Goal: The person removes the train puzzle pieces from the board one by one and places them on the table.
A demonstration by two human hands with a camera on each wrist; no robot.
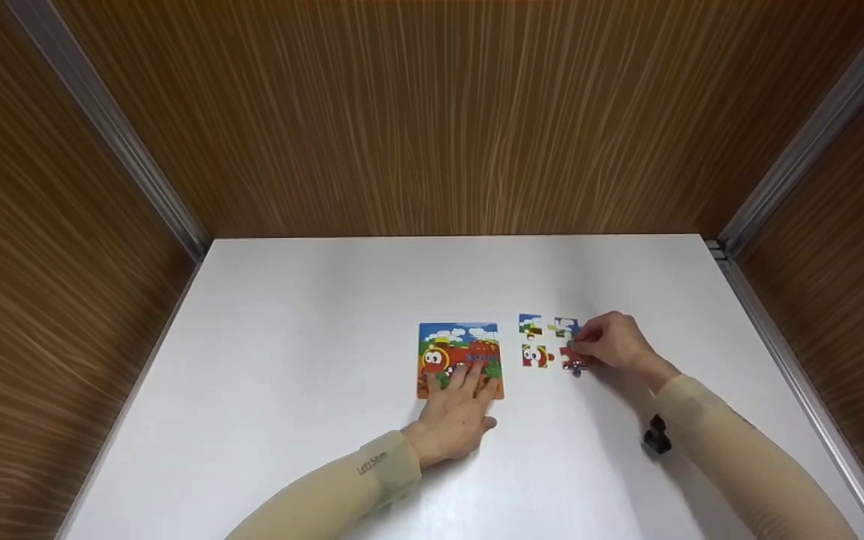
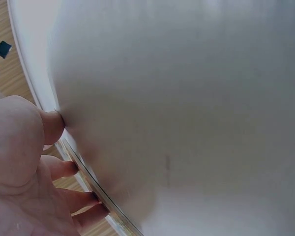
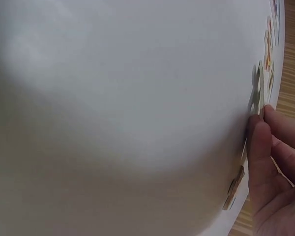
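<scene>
My left hand (image 1: 456,421) lies with its fingers spread and straight on a square picture board (image 1: 443,337) showing a red cartoon train under a blue sky. The left wrist view shows those fingertips (image 2: 91,196) touching the board's edge. To the right of the board, my right hand (image 1: 616,345) pinches a jigsaw piece (image 3: 260,91), seen edge-on and slightly raised in the right wrist view. Near that hand lie a train-face piece (image 1: 534,355), a blue-and-green piece (image 1: 529,325) and a red piece (image 1: 571,360). Its fingers partly cover the pieces closest to it.
A white table (image 1: 289,330) carries everything. Brown wood-grain panels (image 1: 447,120) stand behind it and on both sides, with metal rails (image 1: 124,142) at the corners. A small black object (image 1: 657,436) shows beside the right forearm.
</scene>
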